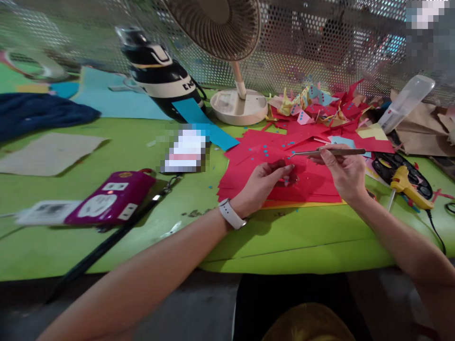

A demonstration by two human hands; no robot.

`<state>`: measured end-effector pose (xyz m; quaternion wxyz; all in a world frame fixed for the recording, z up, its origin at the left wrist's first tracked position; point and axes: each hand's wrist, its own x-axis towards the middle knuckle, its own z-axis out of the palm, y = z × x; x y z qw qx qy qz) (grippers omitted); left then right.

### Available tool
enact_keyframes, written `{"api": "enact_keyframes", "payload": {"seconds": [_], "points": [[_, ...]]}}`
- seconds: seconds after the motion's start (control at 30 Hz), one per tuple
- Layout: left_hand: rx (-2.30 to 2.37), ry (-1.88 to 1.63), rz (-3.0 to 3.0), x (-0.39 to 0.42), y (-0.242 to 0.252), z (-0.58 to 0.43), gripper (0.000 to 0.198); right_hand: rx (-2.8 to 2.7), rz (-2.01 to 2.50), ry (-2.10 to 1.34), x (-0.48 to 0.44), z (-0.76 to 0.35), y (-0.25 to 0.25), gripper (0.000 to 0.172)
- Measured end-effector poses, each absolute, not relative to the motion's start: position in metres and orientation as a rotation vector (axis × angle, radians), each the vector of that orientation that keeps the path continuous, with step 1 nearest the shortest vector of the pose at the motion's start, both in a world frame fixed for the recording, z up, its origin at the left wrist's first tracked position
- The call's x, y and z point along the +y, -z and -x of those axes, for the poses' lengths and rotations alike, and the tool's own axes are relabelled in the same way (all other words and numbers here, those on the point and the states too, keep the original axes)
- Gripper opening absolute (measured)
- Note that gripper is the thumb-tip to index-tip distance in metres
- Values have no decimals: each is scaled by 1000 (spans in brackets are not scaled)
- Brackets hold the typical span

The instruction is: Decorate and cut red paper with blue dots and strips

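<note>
Over a stack of red paper sheets point(245, 170), my right hand point(346, 170) grips a pair of metal tweezers point(309, 153) between thumb and fingers. The tweezers' tips point left, close above the red paper, where several tiny blue paper pieces point(265, 150) lie scattered. My left hand point(266, 182), with a white watch at its wrist, hovers low over the stack, left of the tweezers. Its fingers are curled in toward the thumb. Whatever lies between them is too small and shaded to make out.
Behind the stack stand a fan point(238, 106) and a black bottle point(170, 80), with folded paper shapes point(313, 99) heaped to the right. A yellow glue gun point(408, 187) lies at right. Leftward are a blue paper strip point(209, 128), a phone point(186, 149) and a purple case point(110, 199) with a strap.
</note>
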<state>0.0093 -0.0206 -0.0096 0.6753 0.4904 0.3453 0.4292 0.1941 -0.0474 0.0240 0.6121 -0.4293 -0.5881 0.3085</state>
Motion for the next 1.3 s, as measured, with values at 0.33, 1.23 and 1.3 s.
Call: {"api": "enact_keyframes", "payload": {"seconds": [0.33, 1.23, 1.3], "points": [[812, -951, -1100, -23, 7, -8, 32, -1282, 977, -667, -47, -196, -24, 31], [815, -1031, -1124, -26, 8, -9, 35, -1325, 1107, -1020, -35, -197, -1, 36], [788, -1046, -1070, -25, 8, -10, 36, -1309, 1107, -1054, -35, -198, 0, 37]]}}
